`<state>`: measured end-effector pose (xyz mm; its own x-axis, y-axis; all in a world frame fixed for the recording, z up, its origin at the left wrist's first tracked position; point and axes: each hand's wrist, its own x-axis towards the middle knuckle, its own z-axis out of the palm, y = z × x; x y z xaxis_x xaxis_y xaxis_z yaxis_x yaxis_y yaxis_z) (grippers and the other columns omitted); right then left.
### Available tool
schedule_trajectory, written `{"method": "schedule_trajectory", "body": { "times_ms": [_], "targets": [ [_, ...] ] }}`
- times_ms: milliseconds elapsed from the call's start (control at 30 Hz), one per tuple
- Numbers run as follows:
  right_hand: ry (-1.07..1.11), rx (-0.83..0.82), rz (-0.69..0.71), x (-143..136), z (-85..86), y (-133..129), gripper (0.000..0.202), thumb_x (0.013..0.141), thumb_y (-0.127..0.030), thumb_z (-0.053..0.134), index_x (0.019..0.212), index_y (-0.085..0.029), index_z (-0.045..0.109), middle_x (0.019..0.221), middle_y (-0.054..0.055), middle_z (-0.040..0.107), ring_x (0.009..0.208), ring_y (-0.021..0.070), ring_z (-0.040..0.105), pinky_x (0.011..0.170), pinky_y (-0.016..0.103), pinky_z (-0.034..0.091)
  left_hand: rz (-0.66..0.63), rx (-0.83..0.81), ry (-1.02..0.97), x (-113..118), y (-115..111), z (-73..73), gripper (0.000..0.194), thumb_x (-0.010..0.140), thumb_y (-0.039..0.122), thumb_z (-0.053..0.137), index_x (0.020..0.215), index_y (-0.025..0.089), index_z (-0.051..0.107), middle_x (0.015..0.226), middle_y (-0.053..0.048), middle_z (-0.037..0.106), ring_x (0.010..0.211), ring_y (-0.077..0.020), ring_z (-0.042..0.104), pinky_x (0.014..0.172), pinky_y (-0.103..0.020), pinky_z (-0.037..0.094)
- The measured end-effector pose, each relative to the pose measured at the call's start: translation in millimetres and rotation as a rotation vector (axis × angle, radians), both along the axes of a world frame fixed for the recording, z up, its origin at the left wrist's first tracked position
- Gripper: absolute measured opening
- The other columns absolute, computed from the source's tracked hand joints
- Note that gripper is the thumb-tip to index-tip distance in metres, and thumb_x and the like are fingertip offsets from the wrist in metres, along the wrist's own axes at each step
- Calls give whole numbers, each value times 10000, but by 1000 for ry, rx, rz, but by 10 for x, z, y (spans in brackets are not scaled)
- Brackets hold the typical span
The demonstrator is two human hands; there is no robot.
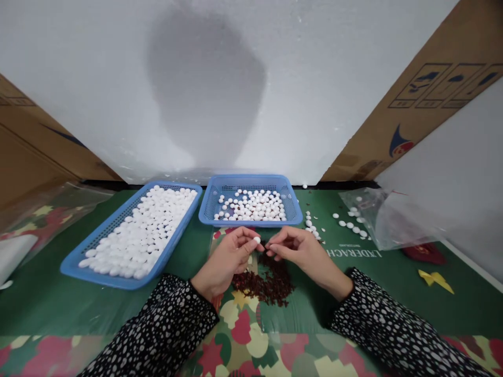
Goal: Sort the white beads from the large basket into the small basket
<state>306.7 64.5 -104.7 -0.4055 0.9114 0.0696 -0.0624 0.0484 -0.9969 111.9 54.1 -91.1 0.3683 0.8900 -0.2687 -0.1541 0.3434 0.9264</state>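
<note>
Spotty black sleeves [176, 319] are closest, one on each side of a pile of dark red bits [277, 285]. By the pile's far left edge, the left hand [230, 256] pinches one white ball [257, 240] between thumb and finger. By its far right edge, the right hand [298, 250] has its fingertips close together; I cannot tell if they hold anything. Behind the pile sits a blue basket [251, 223] with more white balls [261, 207]. Left of the pile is a fuller blue basket [118, 281].

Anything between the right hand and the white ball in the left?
Nothing visible between the right hand and the white ball pinched in the left hand, just a small gap. The dark red pieces lie below, apparently out of the way.
</note>
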Motion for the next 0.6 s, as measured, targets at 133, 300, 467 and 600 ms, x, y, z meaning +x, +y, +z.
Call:
{"method": "schedule_trajectory", "body": {
  "times_ms": [133, 300, 467, 600],
  "targets": [
    [-24, 59, -27, -12, 33, -5, 176, 876, -349, 688, 895, -200, 596, 819, 24, 668, 722, 167, 657, 657, 296, 543, -16, 6, 1, 0, -5, 1, 278, 877, 395, 628, 978, 166, 505, 865, 8, 593, 425, -3, 183, 388, -188, 100],
    [-43, 86, -29, -15, 41, -23, 174, 897, -354, 680, 863, -194, 620, 734, 15, 670, 645, 160, 646, 602, 280, 535, -7, -21, -16, 9, -11, 17, 275, 870, 378, 643, 985, 167, 509, 802, 38, 554, 423, -2, 174, 384, -188, 94],
    [37, 31, 57, -38, 6, -57, 153, 902, -333, 691, 915, -184, 658, 835, 50, 716, 765, 173, 691, 724, 297, 566, 6, -38, -29, 16, -6, 14, 297, 847, 388, 672, 945, 148, 527, 744, 42, 523, 421, 1, 202, 382, -189, 94],
    [78, 31, 38, -61, 22, -88, 155, 913, -332, 680, 915, -187, 626, 865, 53, 715, 772, 168, 695, 732, 293, 578, -2, -39, -29, 12, -4, -6, 308, 851, 404, 663, 964, 140, 553, 741, 32, 521, 422, 1, 215, 385, -189, 94]
  ]
}}
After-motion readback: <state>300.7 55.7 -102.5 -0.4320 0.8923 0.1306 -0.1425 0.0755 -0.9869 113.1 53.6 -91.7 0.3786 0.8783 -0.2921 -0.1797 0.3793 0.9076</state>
